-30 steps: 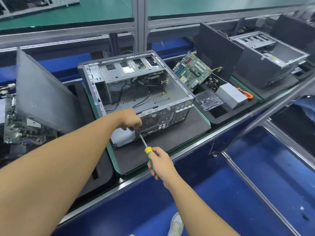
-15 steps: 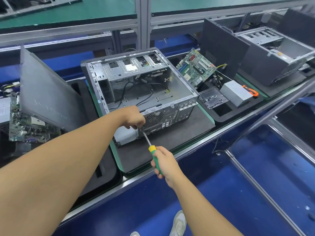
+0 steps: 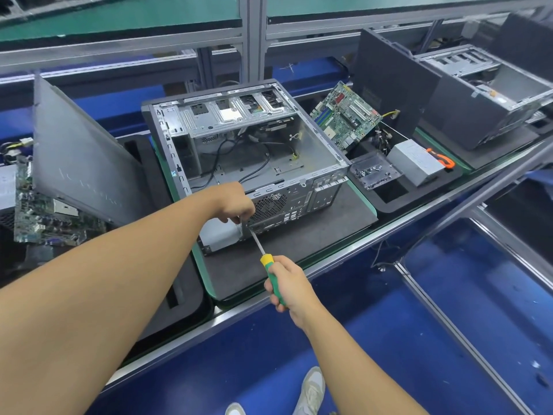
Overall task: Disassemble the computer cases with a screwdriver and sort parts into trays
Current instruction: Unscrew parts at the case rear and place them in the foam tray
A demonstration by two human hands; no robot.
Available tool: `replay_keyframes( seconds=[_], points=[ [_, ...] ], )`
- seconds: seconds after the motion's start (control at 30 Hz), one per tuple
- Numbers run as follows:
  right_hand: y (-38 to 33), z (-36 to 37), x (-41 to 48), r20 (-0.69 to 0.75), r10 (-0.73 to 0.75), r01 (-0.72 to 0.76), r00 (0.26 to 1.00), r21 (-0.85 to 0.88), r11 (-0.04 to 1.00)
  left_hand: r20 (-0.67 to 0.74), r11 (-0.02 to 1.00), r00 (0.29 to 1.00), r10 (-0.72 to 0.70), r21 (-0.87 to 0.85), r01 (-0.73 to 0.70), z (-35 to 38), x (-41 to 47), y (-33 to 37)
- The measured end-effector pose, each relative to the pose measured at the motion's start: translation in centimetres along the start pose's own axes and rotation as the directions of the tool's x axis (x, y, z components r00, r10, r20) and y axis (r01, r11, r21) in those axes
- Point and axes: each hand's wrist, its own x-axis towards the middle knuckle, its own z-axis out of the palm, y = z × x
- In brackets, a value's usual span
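Note:
An open grey computer case (image 3: 302, 139) lies on its side on a dark mat (image 3: 317, 235), its rear panel facing me. My right hand (image 3: 288, 286) grips the green and yellow handle of a screwdriver (image 3: 270, 268), whose shaft points up-left to the case's rear lower corner. My left hand (image 3: 236, 205) sits at that corner with fingers curled and pinches the screwdriver's tip there. The screw itself is hidden by my fingers.
A black tray (image 3: 392, 202) to the right holds a green motherboard (image 3: 344, 115), a metal bracket (image 3: 374, 173), a grey power supply (image 3: 416, 160) and an orange tool (image 3: 443, 158). A dark side panel (image 3: 80, 157) leans at left over another board (image 3: 45, 217). A second case (image 3: 484, 94) stands far right.
The view has shifted slightly. Both hands stay at the case's rear corner, the right hand drawn a little lower with the screwdriver.

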Motion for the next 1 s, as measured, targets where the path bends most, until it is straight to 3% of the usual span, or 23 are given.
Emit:
replay_keyframes(
  seconds=[1.0],
  points=[
    [0.6,-0.3,0.9,0.046,0.13,-0.137,0.99,0.217,0.967,0.003,1.0,1.0,0.002,-0.006,-0.002,-0.1,0.1,-0.1]
  ],
)
